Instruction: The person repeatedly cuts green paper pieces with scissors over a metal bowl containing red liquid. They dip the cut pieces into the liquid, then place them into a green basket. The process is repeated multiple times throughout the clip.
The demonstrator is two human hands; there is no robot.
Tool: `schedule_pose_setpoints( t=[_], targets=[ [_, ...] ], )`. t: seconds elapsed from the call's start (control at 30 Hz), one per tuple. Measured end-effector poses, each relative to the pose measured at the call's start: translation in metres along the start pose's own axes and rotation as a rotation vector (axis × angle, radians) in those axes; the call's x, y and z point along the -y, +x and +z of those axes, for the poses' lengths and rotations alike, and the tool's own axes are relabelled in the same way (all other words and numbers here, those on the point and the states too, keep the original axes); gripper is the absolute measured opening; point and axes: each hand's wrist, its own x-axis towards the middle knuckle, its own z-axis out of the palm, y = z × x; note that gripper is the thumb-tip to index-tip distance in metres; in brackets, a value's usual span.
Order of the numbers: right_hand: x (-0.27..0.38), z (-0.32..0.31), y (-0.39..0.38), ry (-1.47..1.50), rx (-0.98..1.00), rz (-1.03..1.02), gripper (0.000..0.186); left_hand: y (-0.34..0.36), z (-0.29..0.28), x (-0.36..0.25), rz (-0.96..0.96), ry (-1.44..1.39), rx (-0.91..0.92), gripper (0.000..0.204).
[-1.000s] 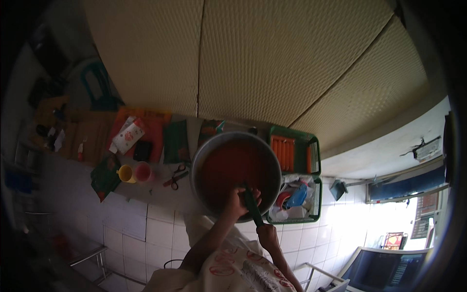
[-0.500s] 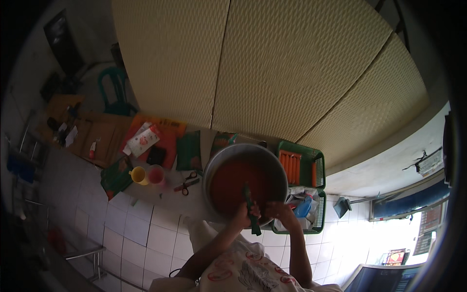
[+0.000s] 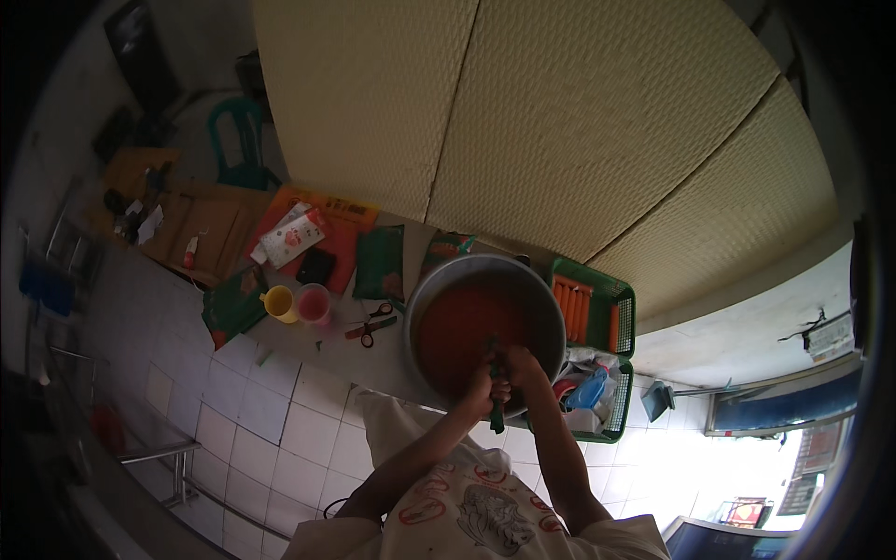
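The left hand (image 3: 490, 387), right hand (image 3: 519, 363) and a green packet (image 3: 497, 415) block the pot's (image 3: 550, 317) near side; its far left is open from above. 2 baskets (image 3: 600, 306) crowd its right. Leftward, bare table (image 3: 373, 359) separates pot from cups (image 3: 279, 303), below scissors (image 3: 371, 327).

Green pkt (image 3: 497, 416) partly hidden by hands (image 3: 485, 389); screen (image 3: 714, 544) cut off btm.
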Motion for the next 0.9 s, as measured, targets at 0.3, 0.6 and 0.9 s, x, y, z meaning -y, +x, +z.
schedule_pose_setpoints(
  t=[0.3,0.6,0.9],
  targets=[
    [-0.005,-0.023,0.032,-0.178,-0.006,-0.138,0.023,0.004,0.017,0.012,-0.001,0.084,-0.218,0.038],
    [-0.013,-0.016,0.015,-0.063,-0.105,-0.095,0.021,0.002,0.017,0.026,-0.016,0.053,-0.174,0.042],
    [0.000,-0.012,-0.016,0.134,0.135,-0.088,0.027,-0.014,-0.009,0.002,-0.218,-0.164,0.140,0.021]
  ],
)
